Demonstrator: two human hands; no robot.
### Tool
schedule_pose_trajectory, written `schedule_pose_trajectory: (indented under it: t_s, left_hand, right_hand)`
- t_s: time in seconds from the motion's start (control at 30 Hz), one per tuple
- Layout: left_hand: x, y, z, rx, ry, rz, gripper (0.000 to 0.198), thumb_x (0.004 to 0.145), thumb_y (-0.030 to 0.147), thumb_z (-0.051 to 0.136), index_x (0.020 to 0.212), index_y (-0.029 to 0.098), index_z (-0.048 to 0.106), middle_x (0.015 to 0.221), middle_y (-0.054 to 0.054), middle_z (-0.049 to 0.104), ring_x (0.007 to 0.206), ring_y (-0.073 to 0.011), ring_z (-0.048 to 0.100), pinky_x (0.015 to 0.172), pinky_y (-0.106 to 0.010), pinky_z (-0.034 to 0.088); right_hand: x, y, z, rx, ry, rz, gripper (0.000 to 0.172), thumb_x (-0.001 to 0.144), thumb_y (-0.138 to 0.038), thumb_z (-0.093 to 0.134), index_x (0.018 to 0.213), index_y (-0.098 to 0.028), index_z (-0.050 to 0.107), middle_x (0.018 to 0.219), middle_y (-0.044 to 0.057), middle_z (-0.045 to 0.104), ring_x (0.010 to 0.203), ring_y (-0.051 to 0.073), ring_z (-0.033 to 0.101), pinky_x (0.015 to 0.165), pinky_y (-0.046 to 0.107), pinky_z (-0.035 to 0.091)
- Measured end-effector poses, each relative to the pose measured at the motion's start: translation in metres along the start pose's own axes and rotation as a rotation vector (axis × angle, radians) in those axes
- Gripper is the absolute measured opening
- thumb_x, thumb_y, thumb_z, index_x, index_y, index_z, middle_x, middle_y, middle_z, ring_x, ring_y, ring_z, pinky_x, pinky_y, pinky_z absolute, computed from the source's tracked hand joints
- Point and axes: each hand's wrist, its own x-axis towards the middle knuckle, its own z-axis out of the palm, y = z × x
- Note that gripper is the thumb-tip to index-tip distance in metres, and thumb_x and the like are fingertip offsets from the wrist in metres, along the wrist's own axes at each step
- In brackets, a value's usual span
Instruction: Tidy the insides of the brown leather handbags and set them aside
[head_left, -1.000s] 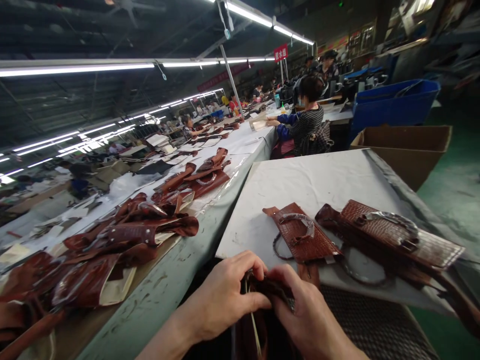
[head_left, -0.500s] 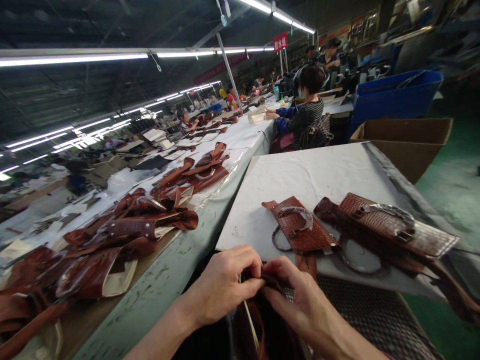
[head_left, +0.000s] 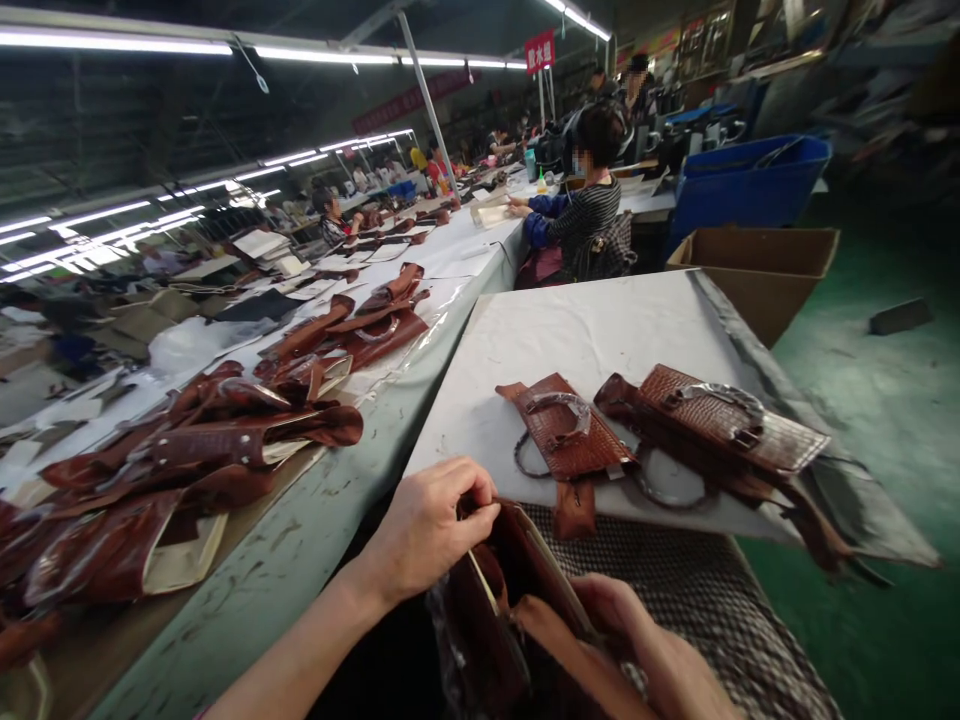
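A dark reddish-brown leather bag (head_left: 551, 570) with light inner edges stands open at the bottom centre. My left hand (head_left: 435, 520) pinches the top corner of its rim, thumb against curled fingers. Against the bag's right side lies my right hand (head_left: 637, 630), its fingers bent round the outer wall and partly hidden. A brown strap (head_left: 562, 650) crosses the bag's opening between the hands. Beyond them, a crocodile-patterned bag (head_left: 577, 445) and another patterned bag (head_left: 705, 410) with wrapped handles rest on the white board (head_left: 577, 330).
Many brown bags (head_left: 210, 440) are heaped on the long table (head_left: 315, 540) at left. A person (head_left: 592, 215) in a striped top sits farther along it. A cardboard box (head_left: 757, 260) and a blue bin (head_left: 750, 185) stand at the back right. Checked fabric (head_left: 675, 580) lies below the board.
My right hand has left the rim beside my left hand and moved down and right along the bag. The bag's opening now shows wider. The view has shifted slightly to the right.
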Motion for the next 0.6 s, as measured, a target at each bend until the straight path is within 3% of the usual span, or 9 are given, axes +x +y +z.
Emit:
schedule_pose_trajectory:
  t_s: [0.2, 0.33, 0.6]
  left_hand:
    - [-0.014, 0.010, -0.005, -0.032, -0.016, 0.063, 0.018, 0.085, 0.010, 0.053, 0.070, 0.020, 0.047, 0.088, 0.000, 0.064, 0.080, -0.0126, 0.060, 0.074, -0.024, 0.045]
    - [-0.028, 0.010, -0.004, -0.029, 0.020, 0.087, 0.018, 0.085, 0.009, 0.055, 0.073, 0.020, 0.048, 0.092, 0.001, 0.066, 0.083, -0.0109, 0.062, 0.075, -0.020, 0.047]
    - [-0.048, 0.012, 0.008, 0.037, 0.142, 0.003, 0.019, 0.086, 0.013, 0.060, 0.074, 0.021, 0.048, 0.087, 0.004, 0.065, 0.077, -0.0091, 0.062, 0.072, -0.018, 0.046]
  right_hand:
    - [-0.008, 0.014, -0.013, -0.085, 0.100, -0.253, 0.034, 0.089, -0.025, 0.051, 0.122, -0.026, 0.060, 0.105, 0.004, 0.074, 0.091, 0.021, 0.072, 0.082, 0.026, 0.058]
    - [-0.012, 0.021, -0.005, -0.087, 0.100, -0.290, 0.034, 0.093, -0.027, 0.046, 0.124, -0.025, 0.060, 0.105, 0.006, 0.074, 0.090, 0.021, 0.072, 0.081, 0.025, 0.058]
    - [-0.013, 0.032, 0.004, -0.134, 0.180, -0.421, 0.037, 0.094, -0.016, 0.043, 0.128, -0.025, 0.054, 0.099, 0.003, 0.074, 0.082, 0.014, 0.072, 0.074, 0.021, 0.058]
